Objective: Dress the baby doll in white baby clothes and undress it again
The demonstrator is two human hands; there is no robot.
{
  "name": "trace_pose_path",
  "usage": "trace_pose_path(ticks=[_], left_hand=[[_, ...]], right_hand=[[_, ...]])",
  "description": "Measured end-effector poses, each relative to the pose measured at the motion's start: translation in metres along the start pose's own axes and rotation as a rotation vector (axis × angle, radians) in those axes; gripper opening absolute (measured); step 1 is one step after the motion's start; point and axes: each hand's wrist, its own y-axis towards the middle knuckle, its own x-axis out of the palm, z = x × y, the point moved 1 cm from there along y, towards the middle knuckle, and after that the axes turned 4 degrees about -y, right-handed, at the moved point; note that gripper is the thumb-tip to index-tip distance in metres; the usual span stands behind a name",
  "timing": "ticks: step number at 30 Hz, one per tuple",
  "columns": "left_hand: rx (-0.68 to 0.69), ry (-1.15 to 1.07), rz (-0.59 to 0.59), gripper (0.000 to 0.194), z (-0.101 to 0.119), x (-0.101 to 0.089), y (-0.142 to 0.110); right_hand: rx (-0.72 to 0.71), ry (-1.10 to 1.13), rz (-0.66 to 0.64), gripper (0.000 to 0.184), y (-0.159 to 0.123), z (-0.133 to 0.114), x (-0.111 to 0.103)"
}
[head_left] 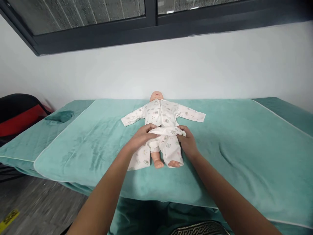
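Left hand (141, 137) pinching, right hand (187, 141) pinching

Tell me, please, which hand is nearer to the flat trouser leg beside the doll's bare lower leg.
Left. The left hand holds the waistband near that flat trouser leg; the right hand holds the opposite end, by the filled trouser leg.

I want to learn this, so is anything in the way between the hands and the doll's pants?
No, nothing visible is in the way: the left hand and right hand both hold the bunched top of the pants.
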Motion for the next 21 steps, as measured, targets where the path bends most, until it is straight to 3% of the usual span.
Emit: trace_pose_path(ticks=[3, 5, 9, 11, 13, 15, 18, 21], left_hand=[[-0.094, -0.194, -0.147, 0.03, -0.002, -0.017, -0.01], [-0.136, -0.257, -0.191, 0.028, -0.005, -0.021, -0.012], [-0.033, -0.304, -0.109, 0.024, -0.001, -0.013, -0.006], [0.054, -0.323, -0.023, 0.023, 0.006, -0.008, -0.001], [0.092, -0.318, 0.044, 0.023, 0.012, -0.005, 0.003], [0.046, -0.247, 0.055, 0.026, 0.017, -0.006, 0.003], [-0.076, -0.115, -0.04, 0.03, 0.022, -0.011, 0.001], [-0.12, -0.057, -0.128, 0.035, 0.024, -0.014, -0.002]], right_hand=[[-0.165, -0.048, -0.06, 0.026, 0.003, -0.016, -0.008], [-0.276, -0.093, -0.19, 0.026, 0.008, -0.041, -0.012], [-0.216, -0.289, -0.666, 0.018, 0.027, -0.094, -0.003], [-0.154, -0.349, -0.779, 0.026, 0.037, -0.105, 0.009], [-0.109, -0.262, -0.785, 0.034, 0.046, -0.1, 0.022], [-0.058, -0.085, -0.748, 0.033, 0.051, -0.084, 0.031], [0.029, 0.116, -0.709, 0.03, 0.053, -0.059, 0.034], [0.1, 0.233, -0.676, 0.031, 0.054, -0.049, 0.03]])
